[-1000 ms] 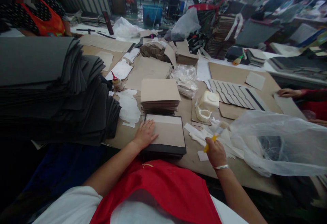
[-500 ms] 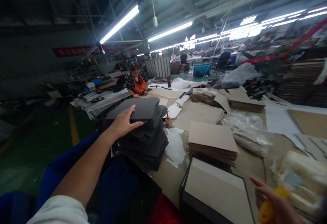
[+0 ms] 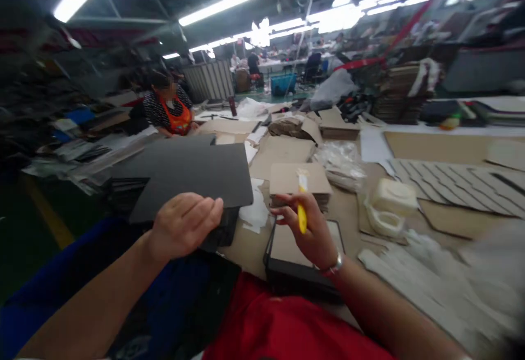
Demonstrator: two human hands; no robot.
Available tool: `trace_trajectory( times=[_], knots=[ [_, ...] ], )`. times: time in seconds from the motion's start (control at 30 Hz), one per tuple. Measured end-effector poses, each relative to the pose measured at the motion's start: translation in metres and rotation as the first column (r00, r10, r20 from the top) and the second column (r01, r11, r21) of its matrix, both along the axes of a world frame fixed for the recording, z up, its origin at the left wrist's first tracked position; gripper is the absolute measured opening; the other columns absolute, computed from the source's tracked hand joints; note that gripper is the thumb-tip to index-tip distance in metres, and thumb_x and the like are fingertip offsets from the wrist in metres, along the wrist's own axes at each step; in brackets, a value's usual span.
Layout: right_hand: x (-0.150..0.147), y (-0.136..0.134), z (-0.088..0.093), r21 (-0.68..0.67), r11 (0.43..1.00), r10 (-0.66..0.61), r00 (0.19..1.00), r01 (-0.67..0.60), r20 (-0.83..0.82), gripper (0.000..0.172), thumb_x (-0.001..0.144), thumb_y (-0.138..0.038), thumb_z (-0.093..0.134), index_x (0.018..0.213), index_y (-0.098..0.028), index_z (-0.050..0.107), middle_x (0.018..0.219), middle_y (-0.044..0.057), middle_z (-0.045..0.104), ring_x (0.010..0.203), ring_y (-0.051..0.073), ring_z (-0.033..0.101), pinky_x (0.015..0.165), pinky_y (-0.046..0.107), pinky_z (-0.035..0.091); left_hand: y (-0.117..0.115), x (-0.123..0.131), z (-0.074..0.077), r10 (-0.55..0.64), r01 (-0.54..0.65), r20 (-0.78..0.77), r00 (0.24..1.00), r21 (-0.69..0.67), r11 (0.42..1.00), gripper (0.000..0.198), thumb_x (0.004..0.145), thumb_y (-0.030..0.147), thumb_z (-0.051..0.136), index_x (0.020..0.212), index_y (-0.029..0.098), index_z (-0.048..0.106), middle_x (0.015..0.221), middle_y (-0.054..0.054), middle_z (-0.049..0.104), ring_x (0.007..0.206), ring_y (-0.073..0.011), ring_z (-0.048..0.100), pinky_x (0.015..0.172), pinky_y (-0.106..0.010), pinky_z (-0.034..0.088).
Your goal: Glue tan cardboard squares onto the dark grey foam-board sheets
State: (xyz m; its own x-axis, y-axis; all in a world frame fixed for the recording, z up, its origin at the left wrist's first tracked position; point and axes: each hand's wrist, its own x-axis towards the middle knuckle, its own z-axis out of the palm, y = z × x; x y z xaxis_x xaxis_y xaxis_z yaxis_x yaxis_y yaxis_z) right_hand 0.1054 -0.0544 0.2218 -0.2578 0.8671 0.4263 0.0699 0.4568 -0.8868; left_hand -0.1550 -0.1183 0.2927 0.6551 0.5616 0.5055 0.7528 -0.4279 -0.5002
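Observation:
My left hand (image 3: 184,223) is closed on the near edge of a dark grey board (image 3: 205,171), its thumb hidden. This board is tilted above a stack of similar dark boards (image 3: 123,193) at the left. In my right hand (image 3: 314,234) is a brush (image 3: 302,215) with a yellow handle, its pale bristles pointing away from me. That hand is above a beige panel with a dark border (image 3: 285,245), which lies on a dark pile. Just behind it stands a stack of beige cardboard (image 3: 283,176).
A white plastic container (image 3: 394,196) stands to the right, near crumpled white sheets (image 3: 426,283). Torn white paper (image 3: 253,207) lies between the stacks. Across the table a person in an orange apron (image 3: 178,116) works. Clear plastic wrap (image 3: 340,163) covers a pile.
My left hand has gone from resting on the dark stack to gripping a board, shifted toward me. My right hand has come left with the brush, over the bordered panel. The view has turned right.

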Motion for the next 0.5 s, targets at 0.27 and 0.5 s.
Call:
trace_trajectory(
  times=[0.27, 0.5],
  knots=[
    [0.071, -0.004, -0.11, 0.01, 0.926, -0.339, 0.822, 0.377, 0.457, 0.018, 0.081, -0.032, 0.05, 0.095, -0.02, 0.045, 0.075, -0.001, 0.055, 0.062, 0.013, 0.052, 0.06, 0.025, 0.041, 0.008, 0.139, -0.167, -0.502, 0.516, 0.127, 0.856, -0.289, 0.807, 0.024, 0.085, 0.018, 0.05, 0.107, 0.013, 0.059, 0.097, -0.008, 0.066, 0.091, -0.0185, 0.06, 0.089, -0.039, 0.047],
    [0.119, 0.004, -0.184, 0.04, 0.872, -0.332, 0.53, 0.489, 0.78, 0.018, 0.086, -0.032, 0.045, 0.098, -0.018, 0.048, 0.077, 0.004, 0.061, 0.064, 0.016, 0.057, 0.056, 0.025, 0.036, 0.024, 0.145, -0.247, -0.181, 0.265, 0.193, 0.964, -0.666, 0.697, 0.055, 0.078, 0.039, 0.063, 0.127, 0.023, 0.047, 0.132, -0.012, 0.051, 0.122, -0.0264, 0.044, 0.106, -0.053, 0.026]
  ],
)
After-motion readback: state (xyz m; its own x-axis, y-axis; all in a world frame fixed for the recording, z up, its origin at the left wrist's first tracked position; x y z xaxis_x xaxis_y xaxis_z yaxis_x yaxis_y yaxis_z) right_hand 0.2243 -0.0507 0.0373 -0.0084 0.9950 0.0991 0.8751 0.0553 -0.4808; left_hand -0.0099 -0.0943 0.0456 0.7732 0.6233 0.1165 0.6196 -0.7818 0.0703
